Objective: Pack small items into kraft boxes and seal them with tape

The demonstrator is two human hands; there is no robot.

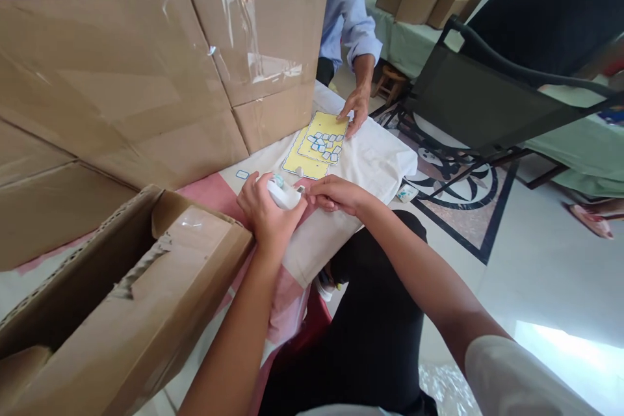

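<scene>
Gripping a white handheld dispenser [283, 195], the left hand [263, 211] curls its fingers around the casing, just nearer the wearer than two overlapping yellow wavy-edged cards [322, 122]. The right hand [338, 195] has thumb and forefinger closed together at the dispenser's tip; whether they pinch anything is too small to tell. Blue-outlined stickers [333, 138] dot the upper card. To the cards' right, a co-worker's hand [358, 109] touches their edge. Beneath the cards spreads a white-and-pink tablecloth [375, 149]. Left of the cards stand an open cardboard box [195, 253] and stacked, taped cartons [146, 58].
</scene>
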